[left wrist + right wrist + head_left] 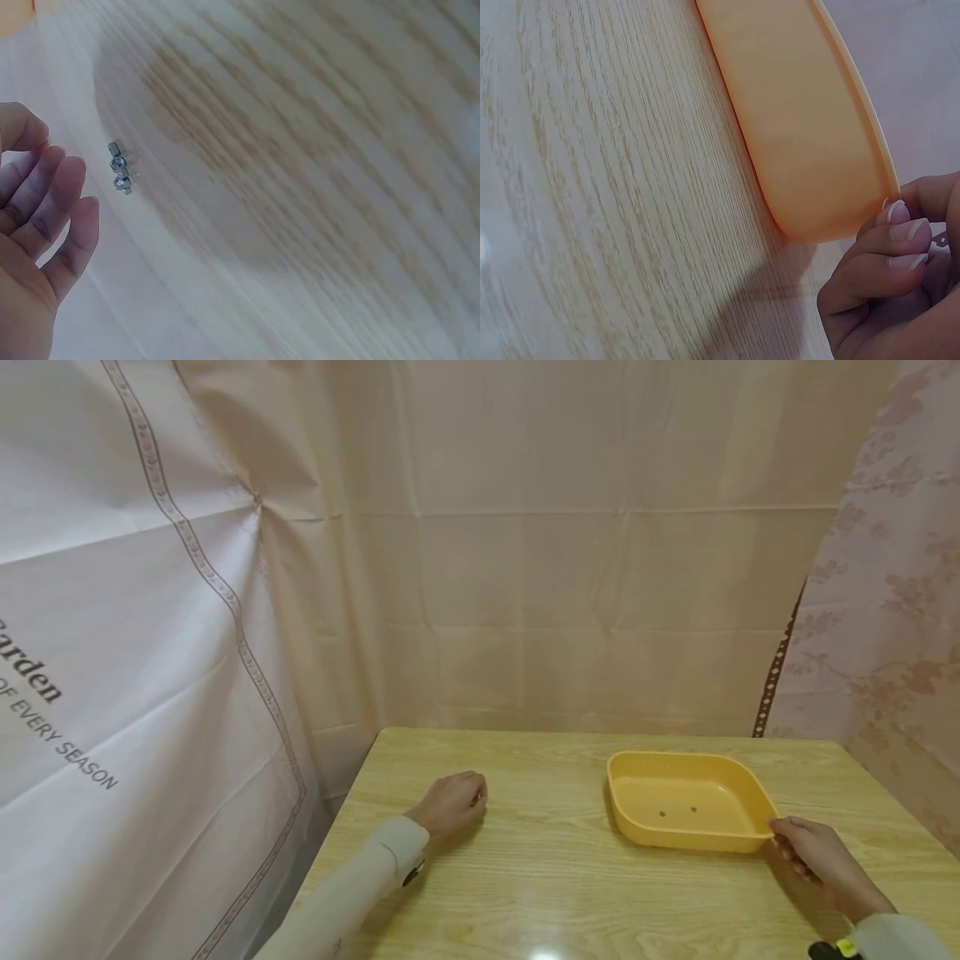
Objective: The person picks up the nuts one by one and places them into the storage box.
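A yellow plastic tray [690, 843] is on the table's right half, with two small ring-shaped pieces [677, 812] on its floor, too small to name surely. At its near right corner my right hand [817, 860] pinches the rim between thumb and fingers; the right wrist view shows these fingertips on the tray's edge [881, 161]. My left hand [453, 802] is over the table's left part, its fingers loosely curled and nothing visible in them. Just beyond those fingers [71, 187], in the left wrist view, several small shiny metal pieces [120, 169] are close together.
A wood-grain table [525, 877] spreads under both hands. Beige cloth [570, 568] hangs behind it, white printed cloth [150, 652] on the left, and flowered cloth [900, 635] on the right.
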